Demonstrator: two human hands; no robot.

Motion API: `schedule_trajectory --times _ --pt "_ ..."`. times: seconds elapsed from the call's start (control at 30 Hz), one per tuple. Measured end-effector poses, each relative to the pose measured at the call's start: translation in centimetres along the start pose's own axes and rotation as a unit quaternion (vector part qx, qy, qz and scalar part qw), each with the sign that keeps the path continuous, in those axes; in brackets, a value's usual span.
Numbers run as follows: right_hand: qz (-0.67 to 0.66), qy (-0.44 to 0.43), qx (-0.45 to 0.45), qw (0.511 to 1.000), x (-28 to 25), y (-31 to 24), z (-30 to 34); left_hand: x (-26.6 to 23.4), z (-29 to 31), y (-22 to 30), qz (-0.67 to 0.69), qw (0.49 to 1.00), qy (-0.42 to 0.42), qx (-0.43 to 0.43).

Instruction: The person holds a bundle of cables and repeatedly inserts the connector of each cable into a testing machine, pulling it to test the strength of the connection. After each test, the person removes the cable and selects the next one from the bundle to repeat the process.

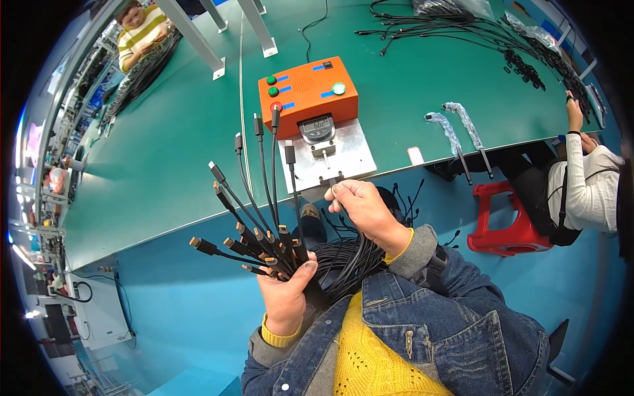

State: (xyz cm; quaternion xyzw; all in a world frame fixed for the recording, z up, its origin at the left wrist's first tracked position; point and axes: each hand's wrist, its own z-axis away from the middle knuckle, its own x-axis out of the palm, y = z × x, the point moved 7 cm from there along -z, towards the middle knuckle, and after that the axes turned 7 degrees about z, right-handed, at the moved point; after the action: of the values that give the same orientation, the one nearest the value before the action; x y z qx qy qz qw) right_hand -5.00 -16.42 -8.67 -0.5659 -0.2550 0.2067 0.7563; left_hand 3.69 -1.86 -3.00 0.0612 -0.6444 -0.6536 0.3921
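My left hand point(288, 294) grips a thick bundle of black cables point(277, 254) whose plug ends fan out upward and to the left, several tips copper coloured. My right hand point(362, 206) pinches a single thin cable end between thumb and fingers, just below the metal plate point(350, 155) of an orange test box point(307, 89). That box carries green and red buttons and a round digital gauge point(317, 127). The rest of the cable bundle loops down across my lap between the two hands.
The green table point(165, 152) stretches ahead, its edge just beyond my hands. A person in white sits at the right beside a red stool point(505, 221). Two wrapped cables point(456, 132) and more black cables point(449, 26) lie far right. Another person sits far left.
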Motion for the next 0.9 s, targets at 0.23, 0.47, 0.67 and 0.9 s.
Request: schedule_trajectory --times 0.23,0.47,0.67,0.9 --pt "0.015 0.006 -0.001 1.0 -0.2 0.0 0.1 0.0 0.2 0.0 -0.017 1.0 0.013 -0.006" --pt "0.139 -0.069 0.056 0.986 -0.7 2.0 1.4 0.1 0.3 -0.1 -0.002 1.0 -0.011 -0.012" --pt "0.681 -0.014 -0.042 0.731 -3.5 -0.6 3.0 0.7 0.5 -0.4 -0.036 0.999 -0.002 -0.023" --pt "0.127 0.02 -0.178 0.976 -3.3 -8.2 1.3 1.3 0.6 -1.4 -0.062 0.996 -0.061 -0.033"
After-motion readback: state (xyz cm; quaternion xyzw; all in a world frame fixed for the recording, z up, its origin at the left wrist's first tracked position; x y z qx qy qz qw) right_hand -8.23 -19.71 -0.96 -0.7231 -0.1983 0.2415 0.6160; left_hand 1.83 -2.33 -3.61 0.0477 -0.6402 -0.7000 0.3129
